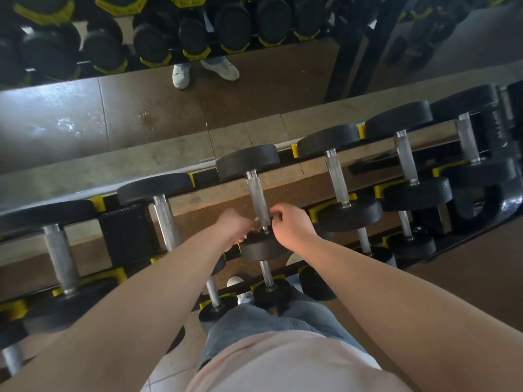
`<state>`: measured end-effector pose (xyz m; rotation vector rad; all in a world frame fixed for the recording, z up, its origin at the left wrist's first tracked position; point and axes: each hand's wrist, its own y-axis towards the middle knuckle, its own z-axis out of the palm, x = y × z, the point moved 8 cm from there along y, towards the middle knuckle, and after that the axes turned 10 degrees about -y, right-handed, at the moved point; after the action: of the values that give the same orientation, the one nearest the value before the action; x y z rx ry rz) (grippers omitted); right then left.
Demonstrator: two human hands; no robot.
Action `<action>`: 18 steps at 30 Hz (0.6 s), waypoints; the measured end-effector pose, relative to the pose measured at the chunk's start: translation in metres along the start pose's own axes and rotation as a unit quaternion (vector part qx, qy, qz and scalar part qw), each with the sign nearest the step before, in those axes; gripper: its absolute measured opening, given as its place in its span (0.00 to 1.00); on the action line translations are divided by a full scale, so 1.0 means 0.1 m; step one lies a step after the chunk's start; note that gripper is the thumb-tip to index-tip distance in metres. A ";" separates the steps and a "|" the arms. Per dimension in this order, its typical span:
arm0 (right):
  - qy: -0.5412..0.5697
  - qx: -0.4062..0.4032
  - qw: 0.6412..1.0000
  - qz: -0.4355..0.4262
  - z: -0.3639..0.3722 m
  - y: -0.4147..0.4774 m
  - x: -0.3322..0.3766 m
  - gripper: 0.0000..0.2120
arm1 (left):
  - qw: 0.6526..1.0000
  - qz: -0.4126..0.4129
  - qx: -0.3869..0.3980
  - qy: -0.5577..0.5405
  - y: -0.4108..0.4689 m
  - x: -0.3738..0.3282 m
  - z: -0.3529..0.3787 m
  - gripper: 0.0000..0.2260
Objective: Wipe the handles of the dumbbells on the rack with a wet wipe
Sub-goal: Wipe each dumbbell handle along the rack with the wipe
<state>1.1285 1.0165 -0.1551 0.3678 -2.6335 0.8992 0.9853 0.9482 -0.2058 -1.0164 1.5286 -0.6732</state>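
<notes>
A dumbbell with a knurled steel handle (pixel 257 198) and black round heads lies across the upper tier of the rack (pixel 285 176), straight ahead of me. Both my hands meet at the handle's near end, just above its near head (pixel 261 248). My left hand (pixel 236 226) has curled fingers against the handle's left side and pinches a small pale bit, the wet wipe (pixel 256 220), mostly hidden. My right hand (pixel 293 226) curls its fingers round the handle's right side. Other dumbbell handles lie to the left (pixel 167 222) and to the right (pixel 336 179).
The rack slants from lower left to upper right, with yellow cradles (pixel 380 190) and a lower tier of smaller dumbbells (pixel 268 290) near my knees. A mirror (pixel 141 114) behind the rack reflects more dumbbells and my shoes. Brown floor lies at the right.
</notes>
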 end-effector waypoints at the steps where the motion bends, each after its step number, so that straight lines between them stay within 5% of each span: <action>1: 0.000 0.002 1.000 -0.002 0.00 0.00 0.00 0.15 | 0.999 0.001 -0.012 -0.032 -0.01 0.00 -0.02 0.10; 5: 0.012 0.009 1.000 -0.013 -0.04 -0.02 0.00 0.15 | 0.978 0.023 -0.063 -0.197 -0.06 -0.11 -0.10 0.09; 9: 0.053 0.001 0.998 -0.020 -0.10 -0.04 -0.02 0.15 | 0.972 0.061 -0.092 -0.205 -0.15 -0.22 -0.13 0.11; 18: 0.122 -0.015 0.985 -0.121 -0.60 -0.06 -0.16 0.24 | 0.969 0.094 -0.016 -0.228 -0.33 -0.64 0.28 0.14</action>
<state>1.1592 1.0513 -0.1135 0.5217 -2.3154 0.7709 1.0206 0.9916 -0.1528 -0.9571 1.2114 -0.2557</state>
